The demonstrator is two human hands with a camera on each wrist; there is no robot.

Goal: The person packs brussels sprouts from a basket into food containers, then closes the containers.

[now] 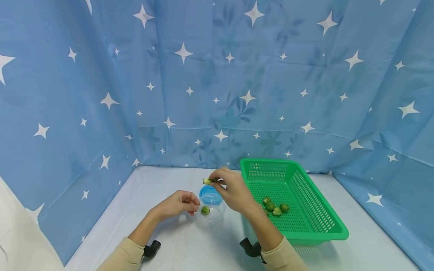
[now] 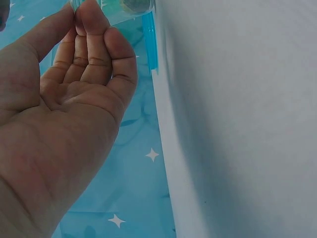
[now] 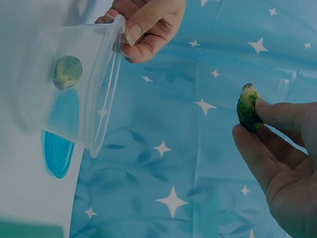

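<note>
Between thumb and fingers my right hand [image 1: 234, 190] pinches a Brussels sprout [image 3: 248, 106], held up above the clear plastic tub [image 1: 217, 215]. My left hand [image 1: 179, 204] pinches the tub's rim on its left side, thumb on one face and fingers on the other, as the right wrist view shows. Another Brussels sprout [image 3: 68, 72] lies inside the tub at the bottom. A round blue lid [image 3: 60, 153] lies on the table just behind the tub, partly seen through its clear wall.
A green plastic basket [image 1: 317, 235] with slotted walls stands at the right, under my right forearm. Several Brussels sprouts [image 1: 277, 211] lie on its floor. Blue curtains [image 1: 203, 94] with white stars close off the back and sides of the white table [image 1: 169, 242].
</note>
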